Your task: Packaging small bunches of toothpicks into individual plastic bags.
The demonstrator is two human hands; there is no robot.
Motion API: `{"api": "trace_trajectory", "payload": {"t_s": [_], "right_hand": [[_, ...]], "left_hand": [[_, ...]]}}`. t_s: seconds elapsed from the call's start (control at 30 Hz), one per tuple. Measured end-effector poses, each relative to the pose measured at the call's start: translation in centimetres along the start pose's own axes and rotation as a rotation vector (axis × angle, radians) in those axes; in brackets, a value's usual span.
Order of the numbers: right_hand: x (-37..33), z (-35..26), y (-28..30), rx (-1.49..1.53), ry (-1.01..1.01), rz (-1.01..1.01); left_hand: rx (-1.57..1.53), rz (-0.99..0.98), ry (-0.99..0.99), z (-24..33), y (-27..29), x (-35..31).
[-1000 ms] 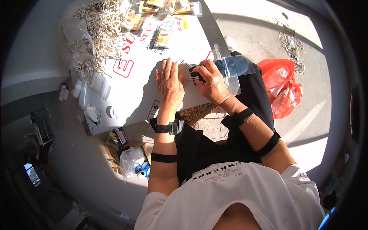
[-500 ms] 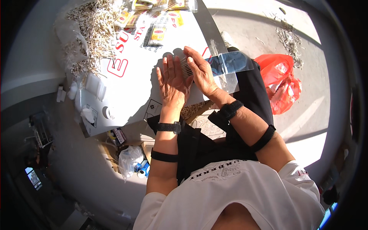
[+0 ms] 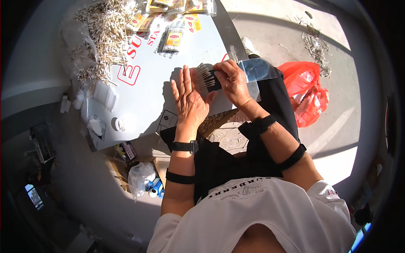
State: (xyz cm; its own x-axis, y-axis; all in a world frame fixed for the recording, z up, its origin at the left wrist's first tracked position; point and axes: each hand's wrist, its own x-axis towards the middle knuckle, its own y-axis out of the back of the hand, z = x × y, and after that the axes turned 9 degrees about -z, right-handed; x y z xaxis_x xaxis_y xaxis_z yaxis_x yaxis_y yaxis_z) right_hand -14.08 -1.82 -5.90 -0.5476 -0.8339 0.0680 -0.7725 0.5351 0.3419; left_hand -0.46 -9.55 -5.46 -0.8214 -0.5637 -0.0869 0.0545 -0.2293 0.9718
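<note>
A broad white desk [image 3: 147, 101] with red printing carries a large, pale heap of loose cotton swabs [image 3: 105, 40], far left. The left hand [image 3: 190, 99] is spread flat, gripping nothing visible, probably bordering the work like a guard. The right hand [image 3: 233, 84] is curled closed, pinching a flat black piece [image 3: 214, 82]. Between the hands, slim white-tipped swabs [image 3: 204, 76] fan in a row against it, perhaps for alignment.

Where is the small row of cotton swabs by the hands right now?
In the head view, the swab row is slightly above centre, between the left hand and the right hand, seen partly against a small dark piece.
</note>
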Motion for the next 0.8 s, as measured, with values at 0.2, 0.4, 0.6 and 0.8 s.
{"api": "trace_trajectory", "payload": {"t_s": [0.2,0.4,0.6,0.8], "right_hand": [[-0.85,0.43,0.52,-0.364,0.209,-0.049],[-0.78,0.76,0.26,-0.416,0.257,-0.033],[-1.0,0.97,0.17,-0.383,0.303,-0.004],[-1.06,0.98,0.47,-0.434,0.307,-0.069]], "left_hand": [[-0.035,-0.019,0.018,0.51,0.1,-0.07],[-0.017,-0.03,0.031,0.52,-0.01,-0.05],[-0.001,-0.005,0.022,0.56,-0.04,0.0],[0.012,-0.001,0.017,0.41,-0.07,-0.05]]}}
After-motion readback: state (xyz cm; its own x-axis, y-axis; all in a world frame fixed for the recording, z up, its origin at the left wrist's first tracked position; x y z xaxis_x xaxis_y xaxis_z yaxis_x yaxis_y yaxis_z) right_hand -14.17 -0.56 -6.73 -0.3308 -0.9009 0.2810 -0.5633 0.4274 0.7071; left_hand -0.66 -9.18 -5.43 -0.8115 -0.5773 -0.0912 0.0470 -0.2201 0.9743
